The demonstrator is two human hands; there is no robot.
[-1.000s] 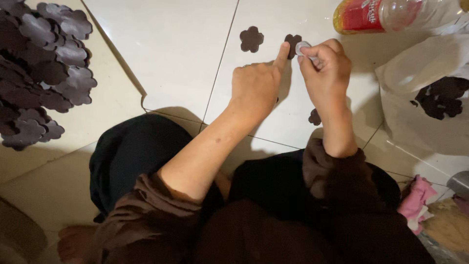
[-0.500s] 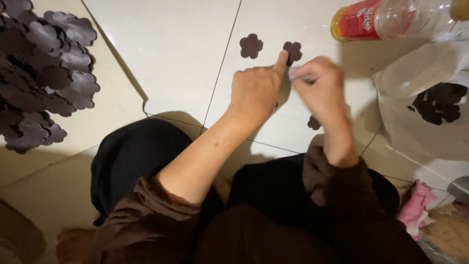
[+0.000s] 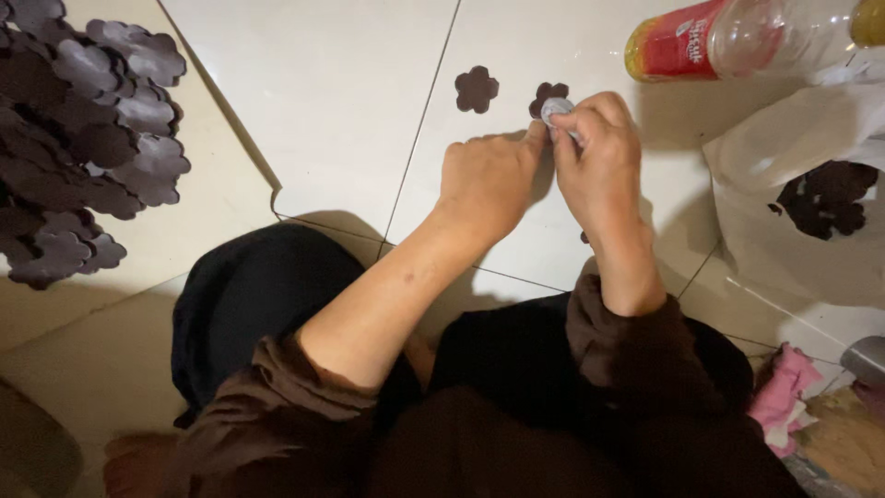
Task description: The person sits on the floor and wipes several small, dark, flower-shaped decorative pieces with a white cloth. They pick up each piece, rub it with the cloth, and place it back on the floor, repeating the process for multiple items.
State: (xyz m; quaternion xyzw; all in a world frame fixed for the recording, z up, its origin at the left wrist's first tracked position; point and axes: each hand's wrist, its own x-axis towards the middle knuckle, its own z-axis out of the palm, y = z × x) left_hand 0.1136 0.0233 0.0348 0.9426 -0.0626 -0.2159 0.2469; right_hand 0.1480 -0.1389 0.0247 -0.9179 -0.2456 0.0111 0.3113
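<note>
While the left hand (image 3: 489, 180) stays fisted, the right hand (image 3: 599, 157) is still pinching a small grey disc (image 3: 556, 110), now nearer the flower cutout (image 3: 548, 95).

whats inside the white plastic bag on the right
Dark flower-shaped cutouts show through the white plastic bag. How many, and anything beneath them, is hidden by the film.

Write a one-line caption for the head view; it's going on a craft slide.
Both hands, left hand and right hand, pinch a small grey piece above dark flower cutouts on the tiled floor.
</note>
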